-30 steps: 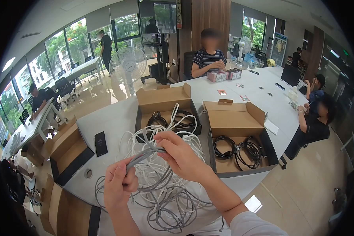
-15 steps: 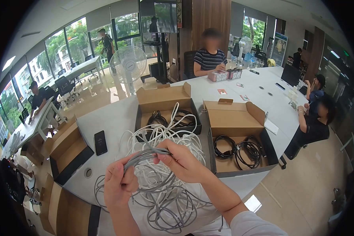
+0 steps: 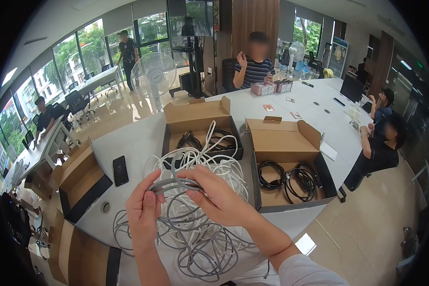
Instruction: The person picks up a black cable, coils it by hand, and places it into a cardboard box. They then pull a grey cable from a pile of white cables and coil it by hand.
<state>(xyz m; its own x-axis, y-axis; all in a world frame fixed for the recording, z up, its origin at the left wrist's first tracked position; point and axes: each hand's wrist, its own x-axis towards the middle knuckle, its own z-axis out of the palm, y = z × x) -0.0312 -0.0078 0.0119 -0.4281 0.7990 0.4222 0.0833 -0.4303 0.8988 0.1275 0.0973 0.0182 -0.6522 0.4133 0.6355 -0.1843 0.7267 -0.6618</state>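
Several loops of a grey cable (image 3: 170,183) run between my two hands, held above a tangled pile of cables. My left hand (image 3: 144,202) is closed around the left end of these loops. The fingers of my right hand (image 3: 213,194) pinch the loops on the other side. Below and behind lies a heap of white cables (image 3: 231,178), partly hidden by my hands. More grey cable (image 3: 207,260) spreads in loose coils toward the table's near edge. Some white strands rest over the front of the open box behind the pile.
An open cardboard box (image 3: 202,114) behind the pile and another box (image 3: 295,207) on the right hold coiled black cables (image 3: 301,183). Two more open boxes (image 3: 83,186) stand on the left, near a phone (image 3: 120,170). People sit across the table and at its right side.
My hands have drawn slightly closer together, and the grey loops between them now bunch into a tighter bend. Across the table, the seated person has raised a hand.
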